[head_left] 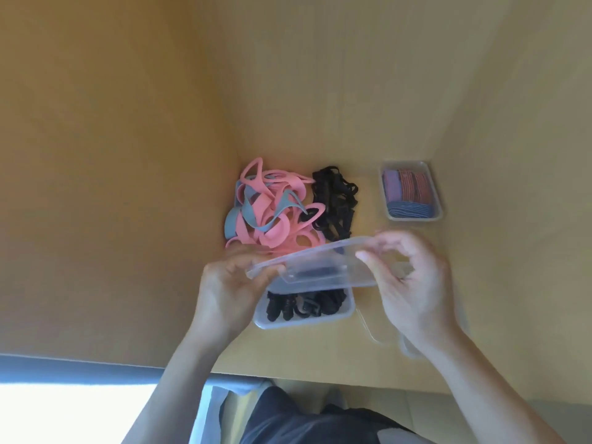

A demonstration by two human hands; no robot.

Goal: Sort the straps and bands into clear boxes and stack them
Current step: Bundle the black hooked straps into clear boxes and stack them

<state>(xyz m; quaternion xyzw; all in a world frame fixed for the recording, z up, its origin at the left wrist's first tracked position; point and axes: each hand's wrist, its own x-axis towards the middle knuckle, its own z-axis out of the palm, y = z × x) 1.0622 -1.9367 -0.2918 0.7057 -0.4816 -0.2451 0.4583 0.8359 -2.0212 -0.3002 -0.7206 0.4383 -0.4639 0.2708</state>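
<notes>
Gripping with curled fingers, the left hand [229, 293] holds the left end of a clear lid [315, 262], and the right hand [416, 283] pinches its right end. The lid's long axis runs left to right, the right end higher, just above the clear box [298, 323] of black straps [330, 302].

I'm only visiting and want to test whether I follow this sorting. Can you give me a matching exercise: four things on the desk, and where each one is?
1. clear lid
2. pink and grey bands
3. near box
4. far box

A. loose heap, far left
B. far right, holds striped bands
C. gripped by left hand and right hand
D. beneath the lid, holds black straps

Pairs: 1-C, 2-A, 3-D, 4-B.
</notes>
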